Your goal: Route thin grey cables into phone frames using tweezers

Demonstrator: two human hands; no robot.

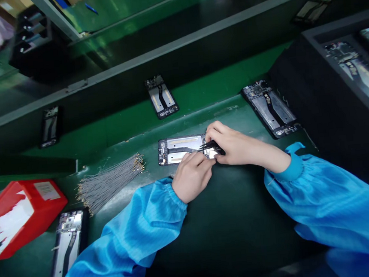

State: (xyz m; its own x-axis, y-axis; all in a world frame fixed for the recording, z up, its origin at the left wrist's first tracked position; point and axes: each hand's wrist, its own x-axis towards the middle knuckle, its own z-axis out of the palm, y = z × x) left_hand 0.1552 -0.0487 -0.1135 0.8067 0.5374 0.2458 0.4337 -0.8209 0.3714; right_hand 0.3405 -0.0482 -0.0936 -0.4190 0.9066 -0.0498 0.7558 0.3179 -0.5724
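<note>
An opened phone (185, 148) lies crosswise on the green bench, its silver plate, dark ribbon cable and circuit boards showing. My right hand (228, 143) is closed around black tweezers (211, 145), whose tips point left over the phone's right part. My left hand (192, 174) bends over the lower edge of the same phone with its fingers pressed together close to the right thumb. What sits between the left fingertips is hidden. To the left lies a bundle of thin grey cables (111, 183) with gold-coloured ends.
More opened phones lie at the back (161, 96), to the right (269, 108) and at lower left (67, 245). A red bin (45, 215) with white strips stands left. On the right is a black box (312, 84) holding phones. A metal rail (164, 54) crosses behind.
</note>
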